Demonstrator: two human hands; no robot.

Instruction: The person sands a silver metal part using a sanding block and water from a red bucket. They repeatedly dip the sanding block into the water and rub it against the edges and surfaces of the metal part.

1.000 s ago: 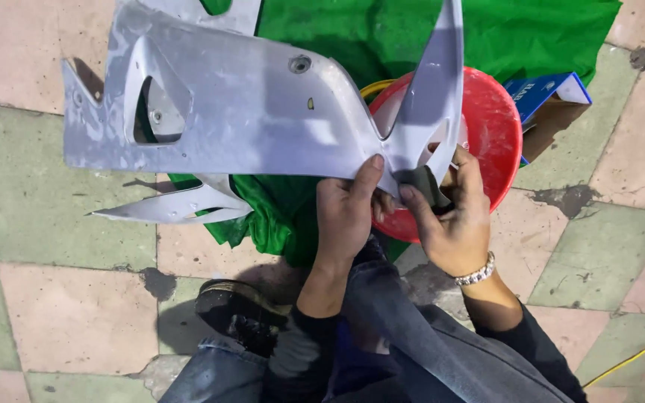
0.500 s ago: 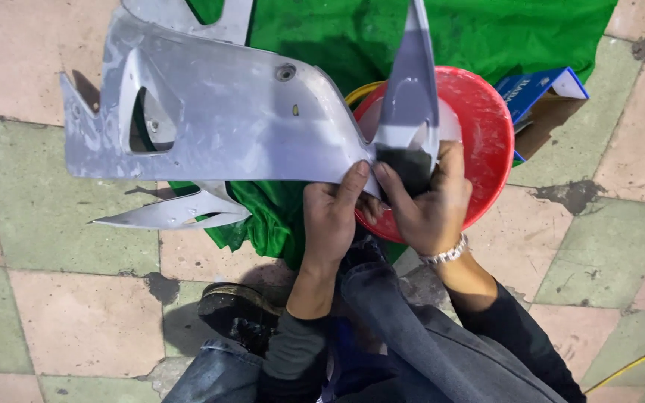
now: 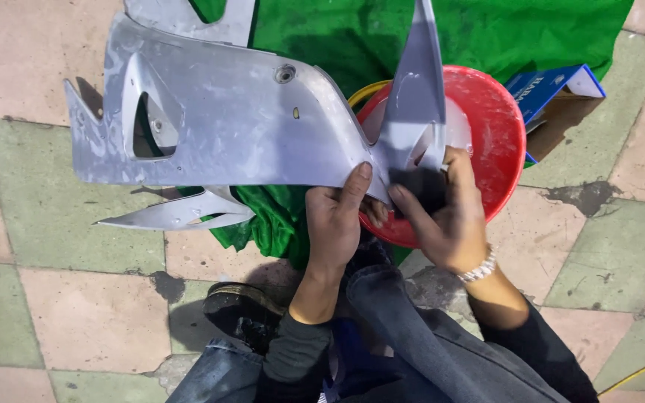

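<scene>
My left hand gripped grey panel edge; right hand fingers pressed dark pad onto it, above red bucket.

Bright, even light from above; sharp focus throughout. Soft sheen on the grey panel, which casts a faint shadow on the floor. No blur.

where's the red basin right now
In the head view the red basin sits on the tiled floor right of centre, partly behind the grey fairing panel, just beyond the right hand, beside the green cloth.
</scene>
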